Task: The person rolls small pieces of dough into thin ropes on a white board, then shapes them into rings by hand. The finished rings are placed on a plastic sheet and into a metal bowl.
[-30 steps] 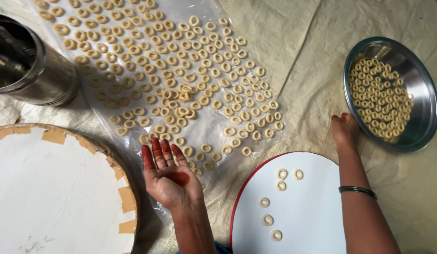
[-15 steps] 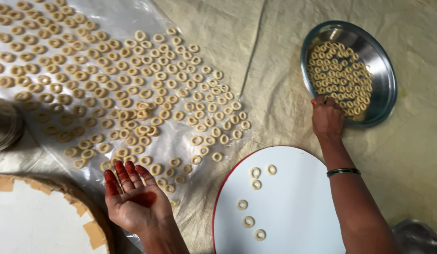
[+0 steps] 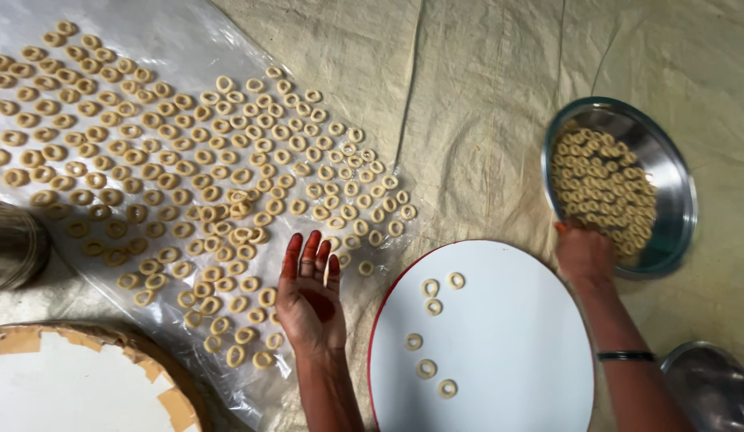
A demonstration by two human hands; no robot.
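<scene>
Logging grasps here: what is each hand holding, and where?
Left hand is open, palm up, empty. Right hand reaches into the steel plate; any hold is hidden.

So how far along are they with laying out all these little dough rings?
Many rings already lie spread on the plastic sheet. The right hand reaches into the steel plate, which holds a heap of rings; the left hand waits open, palm up. Six rings sit on the white tray.

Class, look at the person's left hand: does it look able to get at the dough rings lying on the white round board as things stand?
Probably yes. The left hand lies open, palm up and empty, right beside the white round board, and nothing stands between it and the dough rings there.
</scene>
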